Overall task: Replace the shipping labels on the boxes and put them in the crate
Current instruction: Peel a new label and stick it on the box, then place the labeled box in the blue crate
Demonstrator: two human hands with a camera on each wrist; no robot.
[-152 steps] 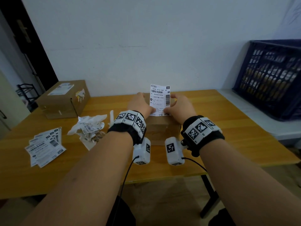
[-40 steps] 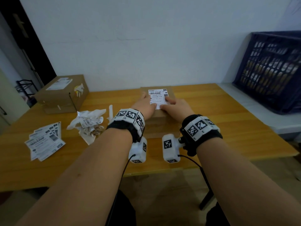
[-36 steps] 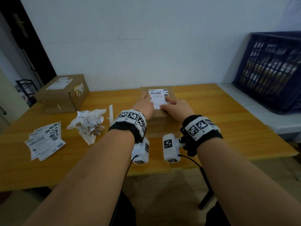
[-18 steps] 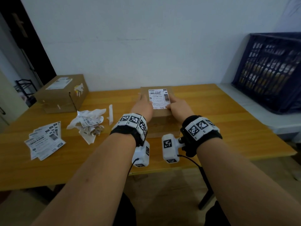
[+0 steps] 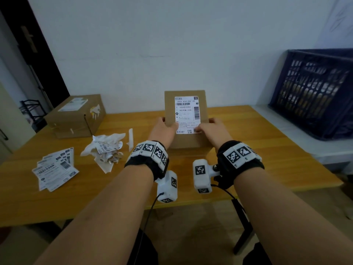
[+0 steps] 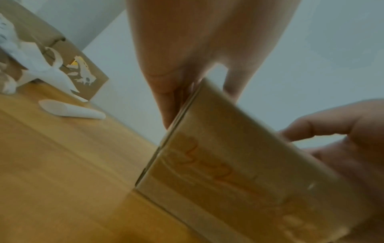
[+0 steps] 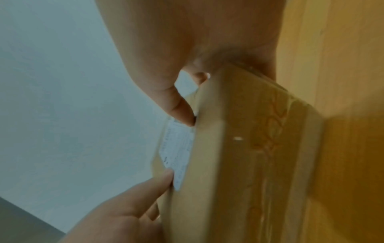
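A small brown cardboard box (image 5: 186,109) is tilted up on its near edge above the wooden table (image 5: 267,150), its top face turned toward me. A white shipping label (image 5: 187,114) is stuck flat on that face. My left hand (image 5: 164,129) grips the box's left side, thumb on the front. My right hand (image 5: 212,129) grips the right side, thumb on the label's lower edge. The left wrist view shows the box's taped underside (image 6: 239,172) between both hands. The right wrist view shows my thumb by the label (image 7: 176,157). A dark blue crate (image 5: 315,92) stands at the right.
A larger labelled cardboard box (image 5: 76,115) sits at the table's back left. Crumpled peeled labels (image 5: 104,148) and a rolled backing strip (image 5: 130,139) lie left of my hands. A stack of fresh labels (image 5: 55,167) lies near the left edge. A grey ledge (image 5: 305,142) carries the crate.
Earlier I held the label upright over the box, then pressed it flat on the top. Now both hands have moved to the box's sides and tipped it up off the table.
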